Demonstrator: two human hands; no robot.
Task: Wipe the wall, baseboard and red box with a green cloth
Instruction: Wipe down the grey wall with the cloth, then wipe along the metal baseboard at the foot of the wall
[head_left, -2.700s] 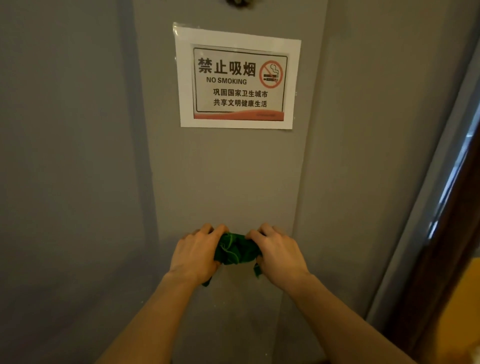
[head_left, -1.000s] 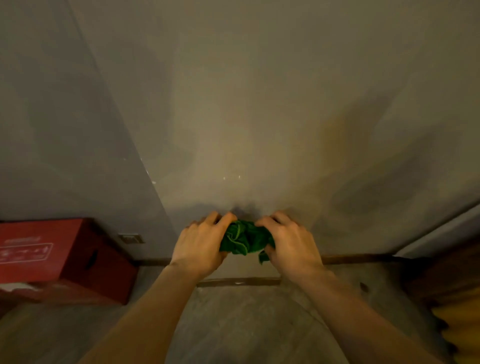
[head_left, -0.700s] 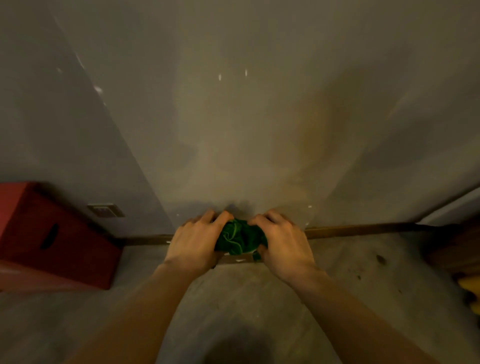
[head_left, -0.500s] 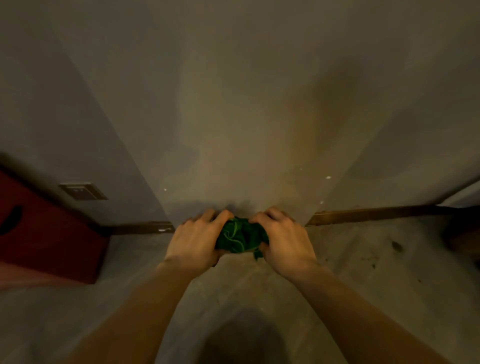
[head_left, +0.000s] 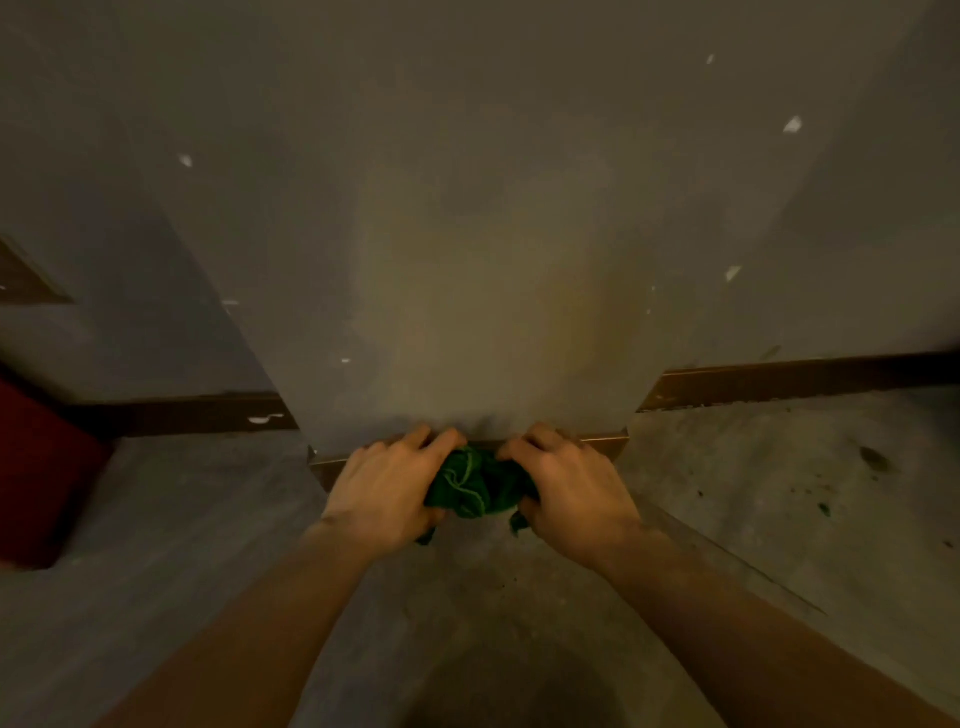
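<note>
A bunched green cloth (head_left: 474, 486) is pressed against the brown baseboard (head_left: 602, 446) at the foot of a jutting grey wall (head_left: 467, 260) section. My left hand (head_left: 387, 488) grips the cloth's left side and my right hand (head_left: 571, 486) grips its right side, fingertips touching the baseboard's top edge. Part of the cloth is hidden under both palms. The red box (head_left: 41, 478) stands on the floor at the far left, cut off by the frame edge and well apart from my hands.
Baseboard strips (head_left: 795, 379) run along the recessed walls on both sides. The grey concrete floor (head_left: 779, 493) has dark specks on the right. Small white chips mark the wall. A wall plate (head_left: 23, 280) sits at the left edge.
Both hands slid the cloth down the wall from under the no-smoking sign to the baseboard. The view tilted downward and the red box drifted toward the left edge.
</note>
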